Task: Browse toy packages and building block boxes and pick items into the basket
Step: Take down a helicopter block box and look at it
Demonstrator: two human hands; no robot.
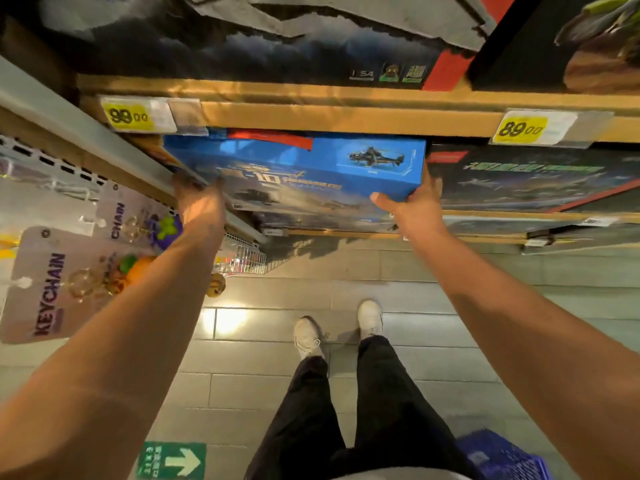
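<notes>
both hands, left hand (200, 206) and right hand (412, 202), grip the blue block box (311, 171), fingers curled round its edges; blue basket (498, 455) on the floor.

"99.00" and "89.00" on yellow shelf tags (129, 116) (519, 129); "KEYCHAIN" on hanging card (52, 292).

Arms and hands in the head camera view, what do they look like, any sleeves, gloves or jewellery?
Both forearms are bare right down to the lower corners of the picture, with no sleeve in sight. The left hand and the right hand wear no gloves, and no watch, ring or bracelet shows. Further down the person wears black trousers and white shoes.
</notes>
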